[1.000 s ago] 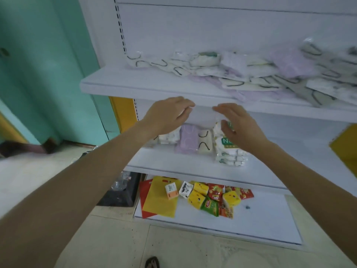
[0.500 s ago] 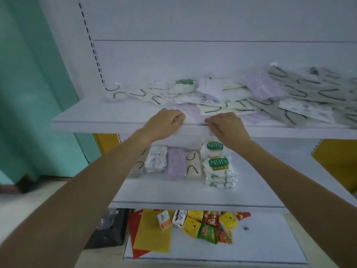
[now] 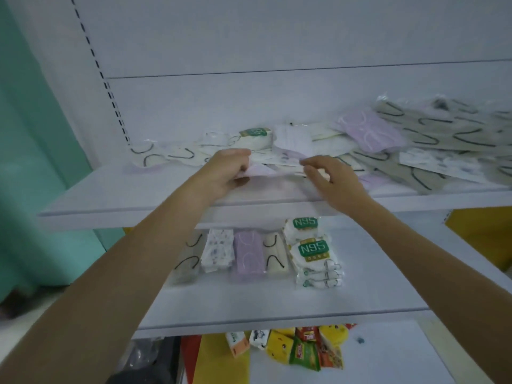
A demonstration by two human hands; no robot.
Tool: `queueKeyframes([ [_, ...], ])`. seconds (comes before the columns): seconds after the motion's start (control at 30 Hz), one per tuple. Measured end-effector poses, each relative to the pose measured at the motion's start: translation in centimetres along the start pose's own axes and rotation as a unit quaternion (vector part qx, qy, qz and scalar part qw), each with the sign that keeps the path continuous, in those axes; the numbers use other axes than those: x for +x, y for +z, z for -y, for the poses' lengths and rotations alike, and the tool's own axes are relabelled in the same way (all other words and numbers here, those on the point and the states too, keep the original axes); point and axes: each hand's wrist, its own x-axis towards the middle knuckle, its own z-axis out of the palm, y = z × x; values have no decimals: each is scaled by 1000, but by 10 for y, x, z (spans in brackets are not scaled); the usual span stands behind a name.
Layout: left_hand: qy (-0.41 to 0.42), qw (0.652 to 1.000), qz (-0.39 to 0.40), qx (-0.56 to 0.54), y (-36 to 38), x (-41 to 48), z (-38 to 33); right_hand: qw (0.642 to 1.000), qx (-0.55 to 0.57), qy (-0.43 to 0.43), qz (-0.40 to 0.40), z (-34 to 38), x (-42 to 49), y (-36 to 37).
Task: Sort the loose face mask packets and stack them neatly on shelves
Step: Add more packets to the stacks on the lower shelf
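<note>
Grip check: left hand (image 3: 221, 176) holds the left end of a pale lilac film-wrapped mask packet (image 3: 266, 171), thumb on top. Right hand (image 3: 335, 181) curls at its right end; pinch or mere touch, cannot tell. Packet sits at the front of the loose heap of mask packets (image 3: 415, 139) on the upper white shelf (image 3: 124, 195), partly under neighbours.

Likely trouble: a pull drags overlapping packets over the shelf lip. Slick film may slip from a one-sided grip. Anything falling could scatter the sorted stacks (image 3: 249, 253) below.

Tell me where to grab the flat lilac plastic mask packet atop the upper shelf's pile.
Pinch the near edge of the flat lilac plastic mask packet, probably from the front: it lies on top, and the white back panel blocks the far side.
</note>
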Motion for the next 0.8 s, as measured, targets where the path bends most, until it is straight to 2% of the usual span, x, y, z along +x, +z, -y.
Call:
queueKeyframes([
  [0.1,-4,995,-5,-101,5,3,-22,992,-78,85,-41,-46,19,-36],
  [0.2,29,991,-4,-133,10,3,-41,974,-146,164,-62,-89,37,-71],
  [0.27,75,987,-6,-142,16,2,-52,961,-198,191,-23,-113,48,-88],
  [0.37,159,968,-21,-192,30,5,-58,962,-200,184,34,-137,60,-99],
  [0.47,210,968,-77,-110,51,20,-42,959,-209,174,76,-151,65,-99],
  [0.63,120,986,-117,21,82,43,15,953,-249,159,65,-156,68,-92],
  [0.7,92,986,-129,49,87,47,30,960,-234,149,31,-152,69,-92],
  [0.8,65,987,-145,19,84,52,31,981,-151,106,-59,-145,71,-88],
])
